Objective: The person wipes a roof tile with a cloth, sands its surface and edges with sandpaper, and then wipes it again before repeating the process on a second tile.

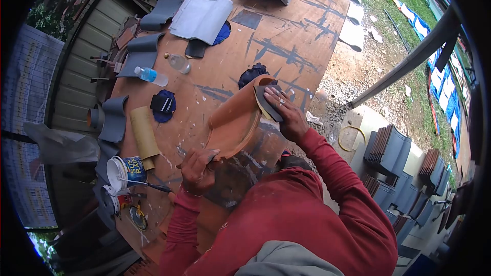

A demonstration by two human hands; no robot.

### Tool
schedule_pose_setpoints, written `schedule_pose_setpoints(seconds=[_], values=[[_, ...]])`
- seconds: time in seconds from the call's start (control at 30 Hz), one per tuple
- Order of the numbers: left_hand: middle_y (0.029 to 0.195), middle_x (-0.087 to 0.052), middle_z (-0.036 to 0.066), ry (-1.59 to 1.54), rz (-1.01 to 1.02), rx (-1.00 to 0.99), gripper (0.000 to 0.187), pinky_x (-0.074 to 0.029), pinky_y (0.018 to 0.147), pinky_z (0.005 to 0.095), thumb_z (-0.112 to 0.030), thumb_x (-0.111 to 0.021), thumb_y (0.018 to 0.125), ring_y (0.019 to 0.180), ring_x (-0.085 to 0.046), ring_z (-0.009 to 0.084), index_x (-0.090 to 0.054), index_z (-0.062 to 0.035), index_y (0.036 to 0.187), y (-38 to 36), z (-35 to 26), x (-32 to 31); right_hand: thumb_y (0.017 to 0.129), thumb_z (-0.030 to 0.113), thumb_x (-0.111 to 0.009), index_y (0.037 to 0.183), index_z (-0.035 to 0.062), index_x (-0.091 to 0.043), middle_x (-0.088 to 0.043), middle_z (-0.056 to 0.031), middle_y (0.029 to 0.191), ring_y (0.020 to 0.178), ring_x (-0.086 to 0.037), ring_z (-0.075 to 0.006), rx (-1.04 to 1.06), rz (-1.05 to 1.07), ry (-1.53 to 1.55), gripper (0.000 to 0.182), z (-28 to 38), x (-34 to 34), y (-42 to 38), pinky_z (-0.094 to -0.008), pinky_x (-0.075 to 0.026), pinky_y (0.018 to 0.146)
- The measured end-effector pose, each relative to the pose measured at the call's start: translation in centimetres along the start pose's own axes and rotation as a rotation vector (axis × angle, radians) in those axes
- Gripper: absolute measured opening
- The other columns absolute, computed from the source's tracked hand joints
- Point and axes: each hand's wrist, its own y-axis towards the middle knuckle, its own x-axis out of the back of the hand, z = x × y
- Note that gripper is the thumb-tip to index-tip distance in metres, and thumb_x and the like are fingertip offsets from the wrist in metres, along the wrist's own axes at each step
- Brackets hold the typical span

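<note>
A curved orange roof tile (pixel 232 115) lies at a slant on the wooden table, its far end propped against a dark bundled cloth (pixel 250 75). My left hand (pixel 195 169) is closed around the tile's near left corner. At the far right end, my right hand (pixel 285 112) presses a dark sheet of sandpaper (pixel 266 103) with a tan underside against the tile's edge. The fingers lie along the sheet and hold it. What is under the palm is hidden.
The table (pixel 286 36) carries grey tiles (pixel 202 18), a water bottle (pixel 152 76), a glass bottle (pixel 177 63), a sandpaper roll (pixel 144 132) and a white paint bucket (pixel 125 172). Stacked tiles (pixel 388 148) stand on the ground at right, beyond a slanting post (pixel 399 64).
</note>
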Motion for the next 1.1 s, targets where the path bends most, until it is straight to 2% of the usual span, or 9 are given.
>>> schedule_pose_setpoints(seconds=[0.1,0.2,0.27,0.4,0.57,0.67,0.83,0.93,1.1], values=[[0.095,-0.075,0.012,-0.007,-0.017,-0.007,0.021,-0.053,0.073,0.0399,-0.002,-0.080,0.085,0.081,-0.069,0.0318,-0.070,-0.0032,0.103,0.2,0.5,0.0,0.084,-0.005,-0.066,0.150,0.0049,-0.052,-0.050,-0.0190,0.158,0.150,-0.043,-0.0363,-0.062,-0.077,-0.001,0.069,3.4,0.8,-0.7,-0.0529,-0.029,0.126],[0.094,-0.074,0.012,-0.010,-0.021,0.014,0.022,-0.052,0.072,0.0406,-0.002,-0.080,0.085,0.080,-0.068,0.0318,-0.069,-0.0036,0.104,0.4,0.5,0.0,0.084,-0.003,-0.067,0.150,0.0049,-0.052,-0.050,-0.0180,0.158,0.151,-0.043,-0.0358,0.100,-0.131,0.015,0.068,6.6,0.8,-1.4,-0.0518,-0.029,0.126],[0.093,-0.073,0.012,-0.007,-0.009,0.005,0.022,-0.053,0.072,0.0410,-0.002,-0.080,0.084,0.080,-0.068,0.0318,-0.069,-0.0037,0.104,0.1,0.6,0.2,0.083,-0.003,-0.068,0.149,0.0047,-0.054,-0.052,-0.0173,0.157,0.150,-0.044,-0.0356,0.254,0.065,0.122,0.068,5.8,0.1,-2.0,-0.0516,-0.029,0.126],[0.091,-0.072,0.012,-0.002,-0.029,-0.015,0.025,-0.052,0.071,0.0423,0.000,-0.081,0.082,0.079,-0.067,0.0320,-0.069,-0.0043,0.104,0.9,0.6,0.4,0.083,-0.003,-0.069,0.149,0.0055,-0.055,-0.051,-0.0164,0.158,0.150,-0.044,-0.0352,-0.022,-0.079,-0.069,0.068,1.6,0.1,-1.6,-0.0521,-0.030,0.125],[0.093,-0.072,0.012,0.008,-0.071,-0.069,0.025,-0.055,0.069,0.0419,-0.004,-0.081,0.081,0.079,-0.068,0.0315,-0.069,-0.0033,0.103,1.7,1.2,0.8,0.081,-0.010,-0.064,0.147,0.0038,-0.056,-0.054,-0.0192,0.155,0.148,-0.046,-0.0382,0.308,0.145,0.104,0.069,9.1,0.4,-0.6,-0.0524,-0.030,0.125],[0.093,-0.071,0.012,0.037,-0.058,-0.075,0.026,-0.055,0.069,0.0421,-0.005,-0.081,0.080,0.080,-0.068,0.0322,-0.069,-0.0037,0.103,1.7,1.8,0.7,0.077,-0.013,-0.062,0.152,0.0050,-0.051,-0.049,-0.0176,0.160,0.151,-0.042,-0.0370,-0.050,-0.129,0.153,0.078,4.9,-1.5,1.2,-0.0523,-0.028,0.126],[0.091,-0.071,0.012,0.013,-0.091,-0.069,0.024,-0.055,0.069,0.0434,-0.004,-0.078,0.079,0.082,-0.068,0.0337,-0.068,-0.0039,0.102,3.5,2.6,1.1,0.088,0.001,-0.062,0.151,0.0066,-0.053,-0.048,-0.0147,0.162,0.153,-0.041,-0.0313,0.339,0.001,0.054,0.064,10.0,-1.1,1.5,-0.0514,-0.025,0.127],[0.090,-0.070,0.012,-0.002,-0.132,-0.035,0.022,-0.053,0.068,0.0443,-0.003,-0.076,0.080,0.079,-0.066,0.0344,-0.069,-0.0042,0.101,4.3,3.8,0.8,0.085,-0.002,-0.064,0.147,0.0058,-0.057,-0.052,-0.0149,0.158,0.152,-0.043,-0.0322,-0.031,-0.252,0.074,0.063,5.7,-4.3,3.0,-0.0506,-0.025,0.127],[0.084,-0.066,0.013,0.027,-0.166,-0.056,0.019,-0.047,0.061,0.0444,-0.008,-0.078,0.083,0.072,-0.063,0.0344,-0.070,-0.0036,0.099,6.0,4.8,1.7,0.088,-0.005,-0.064,0.143,0.0028,-0.060,-0.058,-0.0201,0.151,0.146,-0.050,-0.0358,0.271,-0.061,0.103,0.056,9.9,-1.3,4.7,-0.0531,-0.032,0.123]])
